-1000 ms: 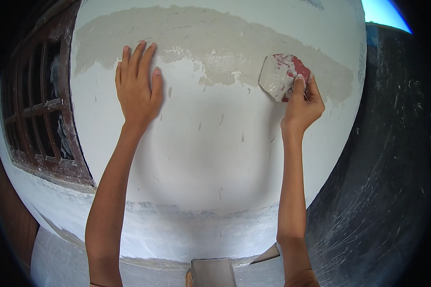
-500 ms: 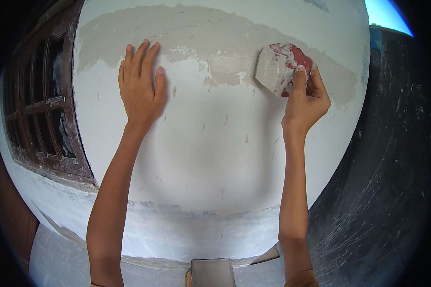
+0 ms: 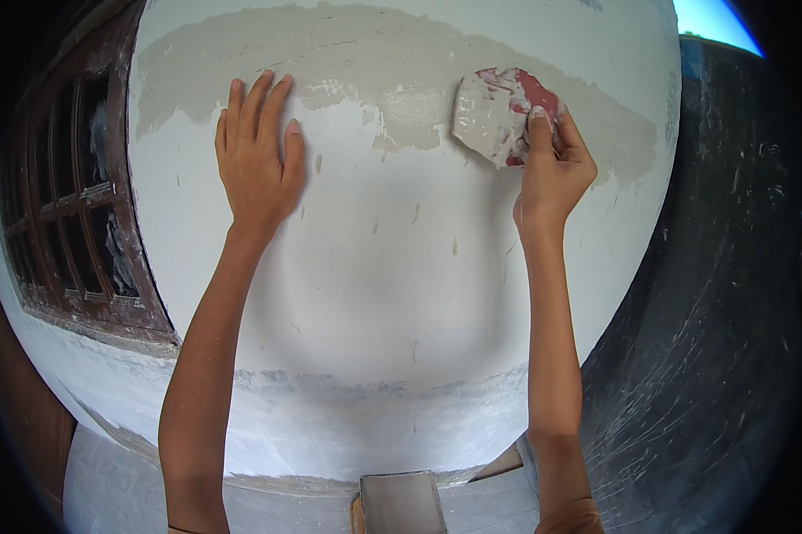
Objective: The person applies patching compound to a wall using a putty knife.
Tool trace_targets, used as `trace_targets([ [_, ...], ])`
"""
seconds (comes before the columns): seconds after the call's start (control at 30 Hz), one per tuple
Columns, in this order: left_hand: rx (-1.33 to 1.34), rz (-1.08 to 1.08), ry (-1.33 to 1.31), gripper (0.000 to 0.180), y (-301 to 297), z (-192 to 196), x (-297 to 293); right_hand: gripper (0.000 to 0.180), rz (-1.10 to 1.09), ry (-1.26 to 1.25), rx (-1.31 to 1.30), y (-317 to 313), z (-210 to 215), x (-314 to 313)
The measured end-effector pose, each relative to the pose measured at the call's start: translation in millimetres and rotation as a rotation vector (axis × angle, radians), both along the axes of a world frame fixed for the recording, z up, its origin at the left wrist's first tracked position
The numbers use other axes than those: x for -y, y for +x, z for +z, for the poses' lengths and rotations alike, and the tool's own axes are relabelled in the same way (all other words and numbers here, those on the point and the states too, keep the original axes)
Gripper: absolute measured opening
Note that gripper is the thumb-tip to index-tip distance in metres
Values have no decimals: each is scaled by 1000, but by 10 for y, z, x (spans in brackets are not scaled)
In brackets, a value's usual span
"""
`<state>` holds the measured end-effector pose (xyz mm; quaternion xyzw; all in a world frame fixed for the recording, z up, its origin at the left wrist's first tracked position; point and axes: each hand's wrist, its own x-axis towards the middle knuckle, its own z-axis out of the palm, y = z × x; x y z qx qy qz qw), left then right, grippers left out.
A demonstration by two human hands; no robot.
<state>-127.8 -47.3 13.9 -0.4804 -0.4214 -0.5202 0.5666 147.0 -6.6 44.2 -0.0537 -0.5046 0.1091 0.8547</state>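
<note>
Right fingers (image 3: 540, 135): pinching the red scraper (image 3: 490, 114), thumb in front; filler beside my thumb could, I judge, make it slip.
Left fingers (image 3: 257, 102): spread, grasping nothing, tips over the grey patch (image 3: 365, 40); pressing might smear it, if damp.
Scraper: across the patch's lower border, right of centre; wall contact cannot be told. Uneven tilt could leave ridges.
Filler (image 3: 477, 125): thick coat; overload may drop down the white wall (image 3: 374, 258).

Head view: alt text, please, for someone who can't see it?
The right hand holds a smeared red scraper by a beige patch on a white wall; the left hand lies on the wall. A brown window is at left.
</note>
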Motion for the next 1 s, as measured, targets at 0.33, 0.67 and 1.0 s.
trace_targets([
  [0.33,12,11,49,47,-42,-1,-29,43,212,-68,-16,64,-36,-67],
  [0.67,-5,44,-11,48,14,-24,19,35,47,-72,-47,166,-15,14],
  [1.0,2,47,13,48,-47,-7,23,38,30,-153,69,-31,-17,-108],
])
